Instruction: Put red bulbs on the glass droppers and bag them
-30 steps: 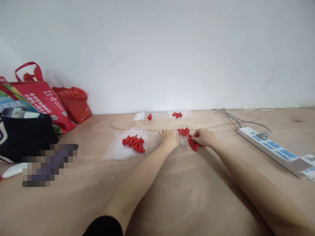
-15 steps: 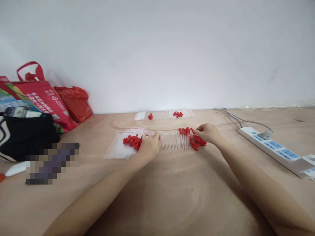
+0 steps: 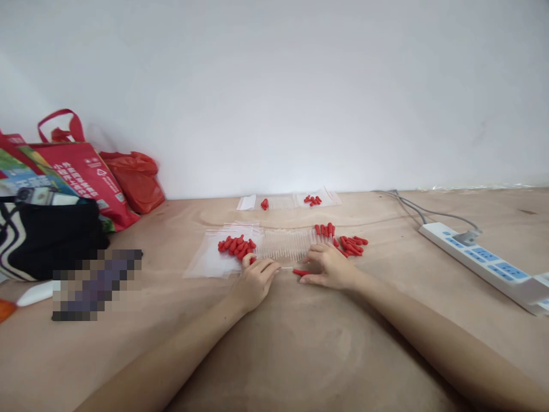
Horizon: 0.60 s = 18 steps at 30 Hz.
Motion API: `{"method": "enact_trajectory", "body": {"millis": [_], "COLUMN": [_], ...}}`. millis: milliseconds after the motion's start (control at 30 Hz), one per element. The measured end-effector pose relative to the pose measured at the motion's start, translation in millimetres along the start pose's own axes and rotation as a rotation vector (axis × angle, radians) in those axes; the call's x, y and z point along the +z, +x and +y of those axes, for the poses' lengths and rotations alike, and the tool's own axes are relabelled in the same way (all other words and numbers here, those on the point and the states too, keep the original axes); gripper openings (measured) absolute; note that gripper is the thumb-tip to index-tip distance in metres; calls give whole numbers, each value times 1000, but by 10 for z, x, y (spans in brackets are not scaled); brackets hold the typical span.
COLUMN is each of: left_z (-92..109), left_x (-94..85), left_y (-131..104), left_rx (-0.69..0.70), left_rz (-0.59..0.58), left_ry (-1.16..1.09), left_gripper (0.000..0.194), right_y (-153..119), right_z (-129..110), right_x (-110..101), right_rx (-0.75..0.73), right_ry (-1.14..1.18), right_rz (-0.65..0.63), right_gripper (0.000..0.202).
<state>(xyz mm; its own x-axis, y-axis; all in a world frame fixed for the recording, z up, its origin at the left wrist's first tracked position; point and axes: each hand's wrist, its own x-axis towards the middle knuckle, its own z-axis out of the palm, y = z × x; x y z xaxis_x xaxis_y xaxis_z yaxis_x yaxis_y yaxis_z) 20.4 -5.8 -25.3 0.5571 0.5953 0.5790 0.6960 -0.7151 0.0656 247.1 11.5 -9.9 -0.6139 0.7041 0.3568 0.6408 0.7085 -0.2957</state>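
One slim transparent tube (image 3: 286,268), left end hidden on my feed, is pinched in my left grip (image 3: 256,279); my right grip (image 3: 331,268) pinches an elongated red rubbery bulb (image 3: 301,273).

The red bag (image 3: 91,182) bears a recycling sign (image 3: 102,172) beside Chinese characters (image 3: 77,178) too blurred to read.

Clock centred in view. Hands: 2, left (image 3: 254,281) 7 o'clock, right (image 3: 328,264) 4 o'clock. Held: 1 tube (image 3: 286,268) in left, 1 red bulb (image 3: 301,272) in right. Capped tubes (image 3: 325,230), 4 o'clock: at least 4. Loose bulb piles: 4; 8 o'clock (image 3: 237,246), 4 o'clock (image 3: 352,246), smaller ones 3 (image 3: 313,200) and 9 (image 3: 265,203); overlap blocks exact count. Bare tube rows: 2, near (image 3: 283,246) and far (image 3: 282,202), too dense to count. Power strip (image 3: 484,263): 1, 3 o'clock. Tote (image 3: 81,171), red bag (image 3: 132,180), black bag (image 3: 55,237): 1 each, 9 o'clock.
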Motion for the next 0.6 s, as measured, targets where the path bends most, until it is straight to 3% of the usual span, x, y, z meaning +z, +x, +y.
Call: {"method": "enact_trajectory", "body": {"millis": [233,400,600], "left_z": [-18,-24,-20], "left_x": [-16,-12,-17], "left_y": [-6,-10,-9], "left_rx": [2,-2,-4], "left_rz": [10,17,22], "left_ry": [-10,-18,-14], "left_gripper": [19,19,20], "right_y": [-50,-56,-66], "right_z": [-115,-101,-109], "right_x": [156,186,186], "right_rx": [37,104,71], "right_ry": [-36,-3,40], "right_rz": [63,105,138], "right_gripper": [15,14,13]}}
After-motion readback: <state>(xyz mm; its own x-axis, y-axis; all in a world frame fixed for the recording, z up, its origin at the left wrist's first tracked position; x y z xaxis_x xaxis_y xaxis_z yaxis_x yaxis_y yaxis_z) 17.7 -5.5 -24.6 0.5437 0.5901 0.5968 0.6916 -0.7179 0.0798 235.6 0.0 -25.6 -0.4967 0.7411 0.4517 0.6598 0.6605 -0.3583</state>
